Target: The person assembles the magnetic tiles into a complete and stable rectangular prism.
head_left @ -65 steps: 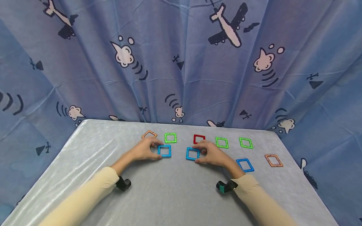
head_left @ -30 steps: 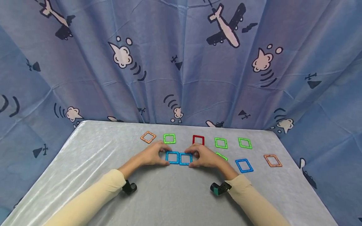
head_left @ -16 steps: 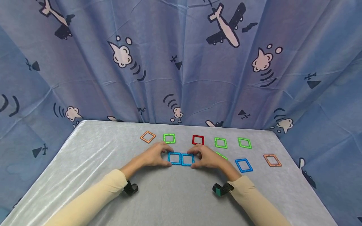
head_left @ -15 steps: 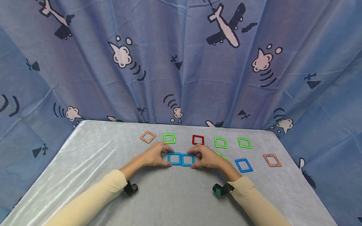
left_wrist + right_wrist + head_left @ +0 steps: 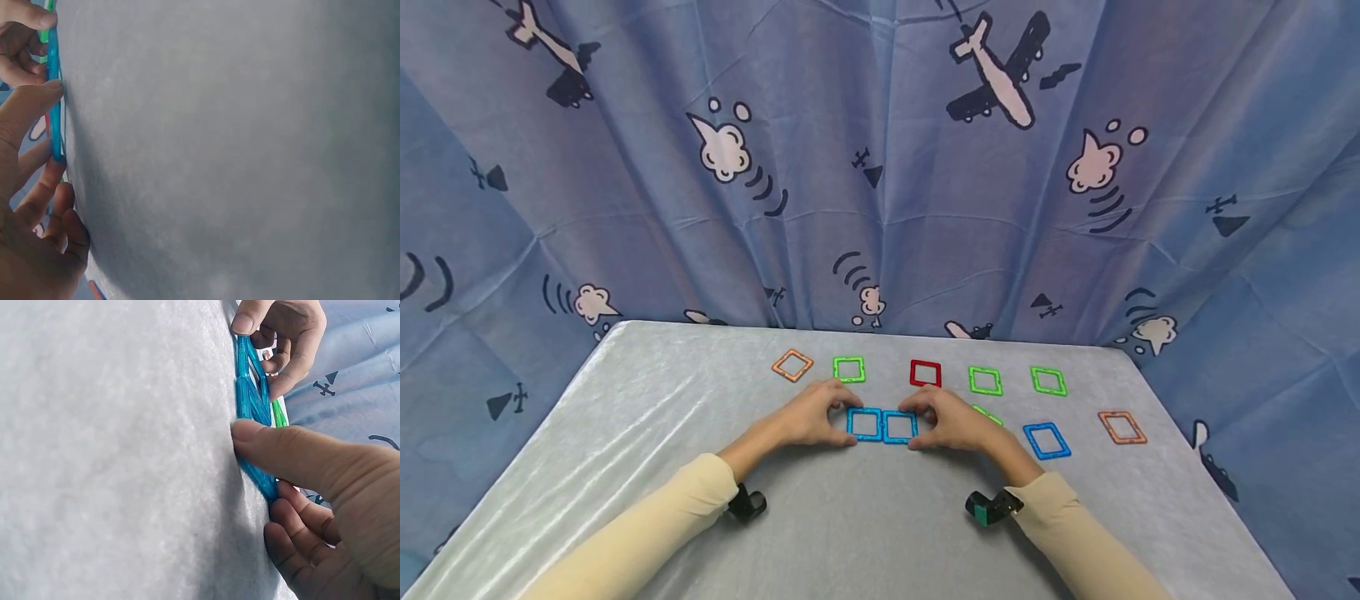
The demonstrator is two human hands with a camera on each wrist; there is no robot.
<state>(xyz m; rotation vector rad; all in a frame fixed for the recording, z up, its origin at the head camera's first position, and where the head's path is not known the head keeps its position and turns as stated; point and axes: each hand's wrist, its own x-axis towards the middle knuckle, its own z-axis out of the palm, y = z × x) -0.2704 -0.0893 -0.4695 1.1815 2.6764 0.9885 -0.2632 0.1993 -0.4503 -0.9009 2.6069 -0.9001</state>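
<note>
Two blue square magnetic tiles, open in the middle, lie edge to edge in front of the person. My left hand (image 5: pixel 808 415) pinches the left blue tile (image 5: pixel 865 438) between thumb and fingers at its outer side. On the opposite side, my right hand (image 5: pixel 953 421) pinches the right blue tile (image 5: pixel 898 441) the same way. In the right wrist view the near blue tile (image 5: pixel 243 403) meets the far one along one edge, close over the cloth. The left wrist view shows the blue tile (image 5: pixel 54 115) nearly edge-on.
Behind the hands lie an orange tile (image 5: pixel 782 357), a green tile (image 5: pixel 849 381), a red tile (image 5: pixel 925 362) and more green tiles (image 5: pixel 987 393), one partly hidden by the right hand. Further right are a blue tile (image 5: pixel 1055 455) and an orange tile (image 5: pixel 1124 442). A patterned curtain (image 5: pixel 880 192) hangs behind.
The two blue tiles were apart at first; both hands have brought them together, side by side, and slightly nearer the person. Over the last half second hardly anything moves.
</note>
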